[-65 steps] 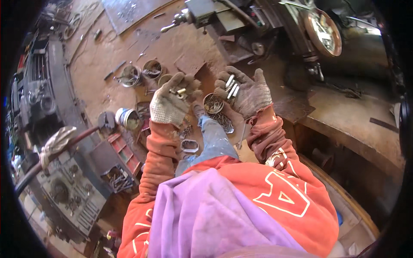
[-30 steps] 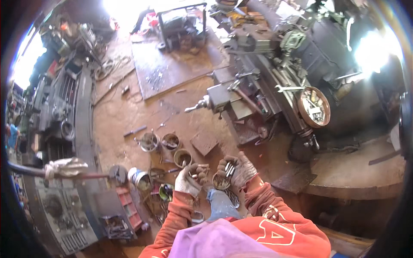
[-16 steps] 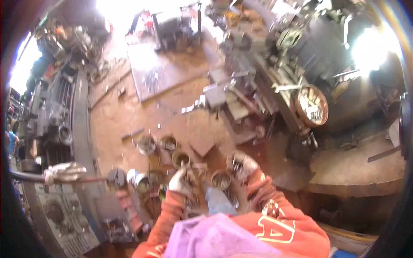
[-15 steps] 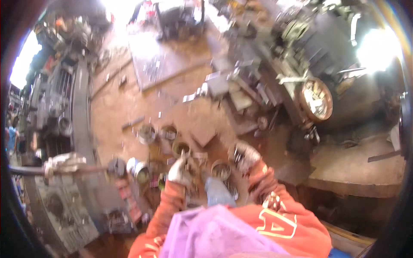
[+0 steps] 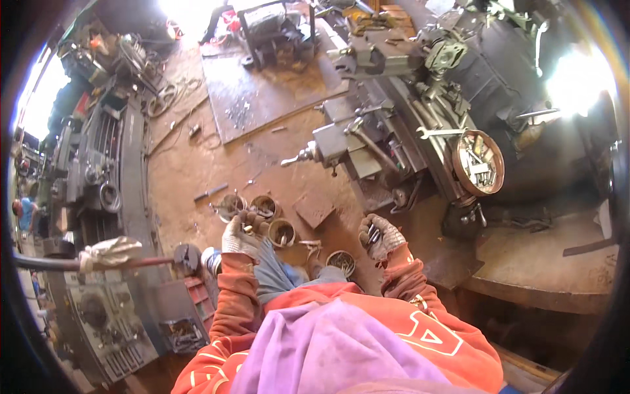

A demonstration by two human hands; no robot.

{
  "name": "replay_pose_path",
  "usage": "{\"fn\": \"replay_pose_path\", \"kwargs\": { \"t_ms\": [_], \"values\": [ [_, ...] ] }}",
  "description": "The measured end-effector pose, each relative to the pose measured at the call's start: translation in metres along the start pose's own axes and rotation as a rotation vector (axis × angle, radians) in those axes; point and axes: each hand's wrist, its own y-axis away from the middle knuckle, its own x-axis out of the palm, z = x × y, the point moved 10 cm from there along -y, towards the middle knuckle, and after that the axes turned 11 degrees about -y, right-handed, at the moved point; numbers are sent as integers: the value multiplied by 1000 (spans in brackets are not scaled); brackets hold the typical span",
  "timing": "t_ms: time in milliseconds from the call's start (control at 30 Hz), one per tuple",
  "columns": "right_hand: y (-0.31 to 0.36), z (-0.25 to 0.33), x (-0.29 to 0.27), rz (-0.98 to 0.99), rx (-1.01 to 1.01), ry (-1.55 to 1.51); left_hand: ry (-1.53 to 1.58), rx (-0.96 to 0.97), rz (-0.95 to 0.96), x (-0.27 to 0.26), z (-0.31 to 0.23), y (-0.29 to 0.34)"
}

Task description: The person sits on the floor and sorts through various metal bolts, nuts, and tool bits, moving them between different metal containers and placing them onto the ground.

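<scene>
Both my hands wear dirty work gloves. My left hand [image 5: 241,234] hangs over the round metal tins on the rusty floor, pinching a small metal piece between its fingers. It is nearest to the tin [image 5: 231,205] at the far left and the tin [image 5: 264,205] beside it. A third tin [image 5: 282,232] stands just right of that hand. My right hand [image 5: 379,235] is held palm up with several small dark metal parts lying in it. Between my hands, by my knee, stands another tin [image 5: 341,261] full of small parts.
A milling machine [image 5: 387,144] with a round tray of tools [image 5: 479,161] stands to the right. A lathe [image 5: 98,190] runs along the left, with a rag [image 5: 108,249] hung on a bar. A flat steel plate [image 5: 262,98] lies farther off. A wooden bench [image 5: 538,269] is at right.
The view has lifted away from the hands to take in the workshop. My hands have spread apart; the left one has moved out over the tins.
</scene>
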Motion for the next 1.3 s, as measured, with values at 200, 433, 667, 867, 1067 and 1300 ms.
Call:
{"fn": "replay_pose_path", "kwargs": {
  "t_ms": [200,433,667,867,1067,1300],
  "values": [
    [8,46,41,1,-227,66,-108,79,559,111,-82,-73],
    [-57,81,76,42,-467,117,-317,149,485,277,-165,-297],
    [-166,71,119,-250,-535,-66,-1180,502,594,537,-224,-595],
    [-200,40,136,-485,-482,-264,-3030,1188,227,698,-207,-740],
    [-185,34,127,-625,-683,-357,-2849,1181,-169,741,-147,-722],
    [-196,32,117,-735,-705,-378,-1364,1077,35,737,-147,-782]
  ]
}}
